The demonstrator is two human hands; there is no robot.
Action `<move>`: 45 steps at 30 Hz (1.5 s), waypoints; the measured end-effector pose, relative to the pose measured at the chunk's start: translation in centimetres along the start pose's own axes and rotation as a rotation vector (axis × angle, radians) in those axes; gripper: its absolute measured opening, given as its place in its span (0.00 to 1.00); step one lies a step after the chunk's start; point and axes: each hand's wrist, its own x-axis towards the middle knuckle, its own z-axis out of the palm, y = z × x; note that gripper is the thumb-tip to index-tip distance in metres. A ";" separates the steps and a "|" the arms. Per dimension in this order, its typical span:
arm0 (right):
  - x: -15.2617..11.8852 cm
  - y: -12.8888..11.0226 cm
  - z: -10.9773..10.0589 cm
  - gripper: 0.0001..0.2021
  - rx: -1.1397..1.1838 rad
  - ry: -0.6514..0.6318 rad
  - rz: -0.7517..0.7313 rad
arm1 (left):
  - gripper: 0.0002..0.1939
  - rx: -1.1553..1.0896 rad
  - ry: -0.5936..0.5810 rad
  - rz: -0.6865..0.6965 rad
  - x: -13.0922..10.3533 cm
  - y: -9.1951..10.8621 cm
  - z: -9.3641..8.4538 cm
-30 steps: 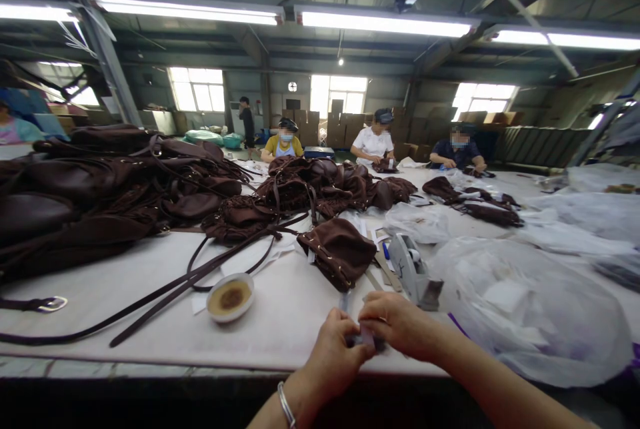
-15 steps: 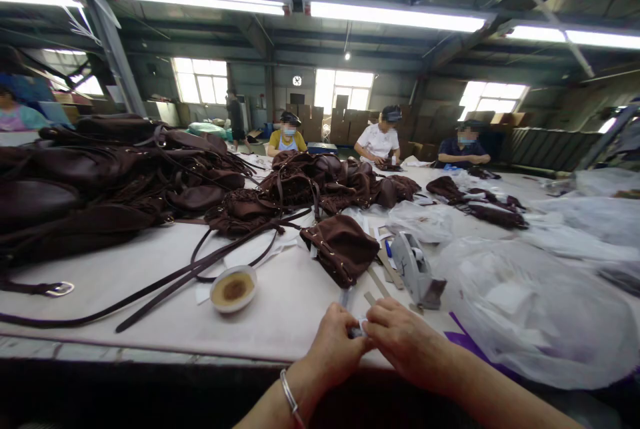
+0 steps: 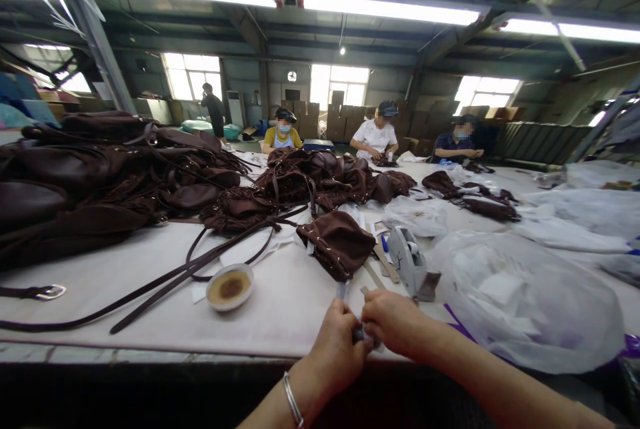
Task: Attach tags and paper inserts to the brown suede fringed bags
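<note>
My left hand (image 3: 336,346) and my right hand (image 3: 395,324) meet at the table's front edge, fingers closed around a small grey-and-white thing (image 3: 358,334). My fingers hide most of it, so I cannot make out its kind. A clear strip (image 3: 343,290) shows just beyond my left fingertips. Behind the hands lies a small dark brown drawstring pouch (image 3: 337,242) with metal eyelets. To its right stands a grey tape dispenser (image 3: 410,266), close to my right hand. A metal bangle (image 3: 293,399) circles my left wrist.
A white bowl (image 3: 231,308) with yellowish-brown contents sits to the left, near long brown straps (image 3: 165,279). Brown bags (image 3: 100,176) are heaped at the left and across the middle. Clear plastic bags (image 3: 530,302) cover the right side. Several people work across the table (image 3: 280,329).
The view has shifted slightly. My hands stay together, with the right fingers a little higher and turned around the small thing. A person in the background now stands more upright.
</note>
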 end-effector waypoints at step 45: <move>-3.0 0.6 4.5 0.11 0.085 0.751 -0.302 | 0.10 0.033 0.181 0.575 0.4 -2.2 0.0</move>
